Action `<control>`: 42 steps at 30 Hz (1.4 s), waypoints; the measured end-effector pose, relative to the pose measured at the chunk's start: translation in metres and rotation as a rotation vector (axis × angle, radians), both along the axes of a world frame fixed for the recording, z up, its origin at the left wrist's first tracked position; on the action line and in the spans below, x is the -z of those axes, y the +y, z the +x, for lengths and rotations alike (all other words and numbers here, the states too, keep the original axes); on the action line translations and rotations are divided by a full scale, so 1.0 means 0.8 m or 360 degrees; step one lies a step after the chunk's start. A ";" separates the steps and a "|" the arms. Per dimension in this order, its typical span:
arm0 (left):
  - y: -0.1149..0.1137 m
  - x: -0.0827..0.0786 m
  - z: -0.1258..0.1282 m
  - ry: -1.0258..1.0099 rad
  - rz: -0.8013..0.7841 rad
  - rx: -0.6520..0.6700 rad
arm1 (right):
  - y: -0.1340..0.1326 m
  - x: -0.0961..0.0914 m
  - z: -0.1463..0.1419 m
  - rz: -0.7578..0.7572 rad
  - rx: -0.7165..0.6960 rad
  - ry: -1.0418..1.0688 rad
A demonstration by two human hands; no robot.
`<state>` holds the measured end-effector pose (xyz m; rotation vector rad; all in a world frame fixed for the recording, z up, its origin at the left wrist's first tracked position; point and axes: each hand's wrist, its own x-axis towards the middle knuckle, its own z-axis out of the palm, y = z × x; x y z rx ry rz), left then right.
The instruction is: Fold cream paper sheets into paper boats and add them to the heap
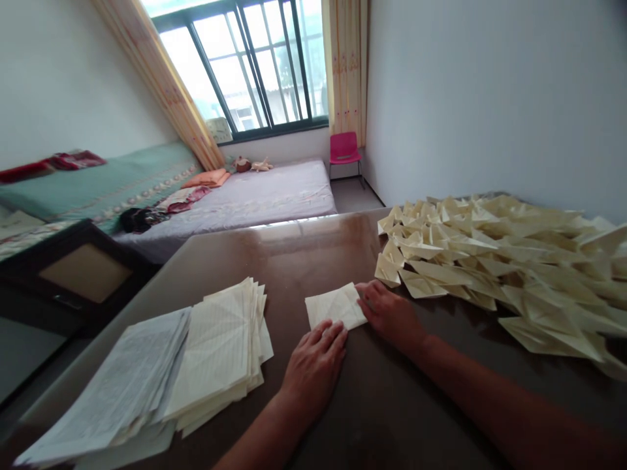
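Observation:
A small cream sheet of paper (334,305), creased and folded to a rough rectangle, lies on the dark brown table (294,254). My left hand (316,365) lies flat with its fingertips pressing the paper's near edge. My right hand (389,314) rests at the paper's right edge, fingers curled onto it. To the left sits a stack of flat cream sheets (220,346), fanned out, beside a pile of printed grey sheets (122,391). On the right a large heap of folded paper shapes (494,261) covers the table.
Beyond the table's far edge stands a bed with a purple cover (264,196), another with a green cover (98,179), a pink chair (344,149) by the window, and a dark framed object (83,271) at the left.

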<state>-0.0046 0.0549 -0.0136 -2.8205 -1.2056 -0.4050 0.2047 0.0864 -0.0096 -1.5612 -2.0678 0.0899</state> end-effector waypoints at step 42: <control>0.024 0.000 -0.037 0.0005 0.0244 -0.0027 | 0.011 0.000 0.041 0.0123 -0.0673 -0.0174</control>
